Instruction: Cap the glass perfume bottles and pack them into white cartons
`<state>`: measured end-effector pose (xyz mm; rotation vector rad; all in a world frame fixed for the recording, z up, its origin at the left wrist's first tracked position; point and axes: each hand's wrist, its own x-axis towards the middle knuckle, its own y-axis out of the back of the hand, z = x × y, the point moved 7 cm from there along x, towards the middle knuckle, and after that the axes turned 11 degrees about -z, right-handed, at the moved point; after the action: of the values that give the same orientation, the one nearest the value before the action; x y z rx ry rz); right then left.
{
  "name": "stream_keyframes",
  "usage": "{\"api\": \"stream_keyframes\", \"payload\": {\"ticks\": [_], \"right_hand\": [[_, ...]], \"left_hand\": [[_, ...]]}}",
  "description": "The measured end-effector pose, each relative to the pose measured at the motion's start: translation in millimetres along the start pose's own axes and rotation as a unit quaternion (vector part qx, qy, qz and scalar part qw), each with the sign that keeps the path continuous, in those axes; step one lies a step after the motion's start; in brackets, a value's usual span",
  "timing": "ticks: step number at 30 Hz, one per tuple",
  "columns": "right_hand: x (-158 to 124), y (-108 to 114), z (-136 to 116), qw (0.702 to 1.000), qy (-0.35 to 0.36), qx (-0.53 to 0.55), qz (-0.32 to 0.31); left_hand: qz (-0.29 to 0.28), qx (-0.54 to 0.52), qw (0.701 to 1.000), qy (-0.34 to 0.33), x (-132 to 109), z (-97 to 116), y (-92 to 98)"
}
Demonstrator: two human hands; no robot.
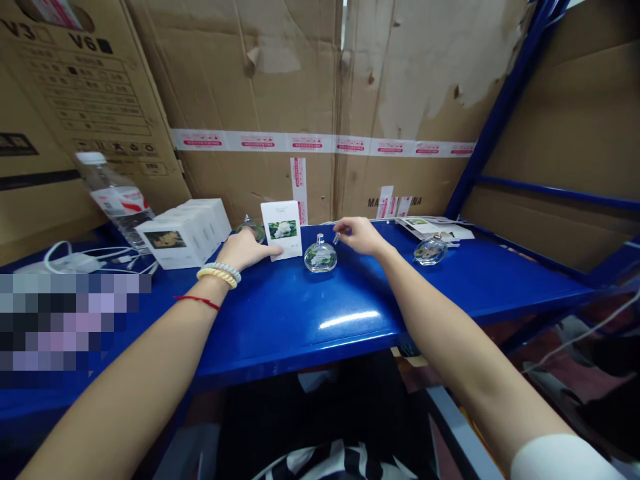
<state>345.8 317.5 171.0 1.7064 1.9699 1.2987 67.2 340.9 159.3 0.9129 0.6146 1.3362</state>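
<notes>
My left hand point(245, 249) is at the upright white flower-picture box point(283, 230), its thumb against the lower front edge and its other fingers partly hidden. Just behind that hand stands a round glass perfume bottle point(251, 229), partly covered. A second perfume bottle point(321, 257), with its spray nozzle bare, stands on the table right of the box. Beside its nozzle, my right hand point(361, 235) pinches a small clear bottle cap point(337, 237). Farther right is a third perfume bottle point(430, 250).
A row of white boxes point(185, 233) stands at left, near a plastic water bottle point(115, 200) and a white charger with cables point(80, 262). Flat printed cartons point(435, 228) lie at back right. Cardboard point(260, 87) walls the back of the blue table point(300, 320); a blue post point(493, 113) rises at right.
</notes>
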Motion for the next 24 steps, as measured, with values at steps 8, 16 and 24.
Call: {"api": "stream_keyframes", "payload": {"ticks": [8,16,24], "right_hand": [[-8,7,-44,0.95,0.093,0.295,0.054],[-12,-12,-63,0.953,0.112,0.28,-0.009],[-12,-6,-58,0.966,0.114,0.232,0.026]], "left_hand": [[-0.116,0.17,0.979,0.007,-34,48,7.0],[-0.153,0.038,0.975,-0.156,-41,77,-43.9],[-0.17,-0.063,0.963,-0.199,-37,76,-71.5]]}}
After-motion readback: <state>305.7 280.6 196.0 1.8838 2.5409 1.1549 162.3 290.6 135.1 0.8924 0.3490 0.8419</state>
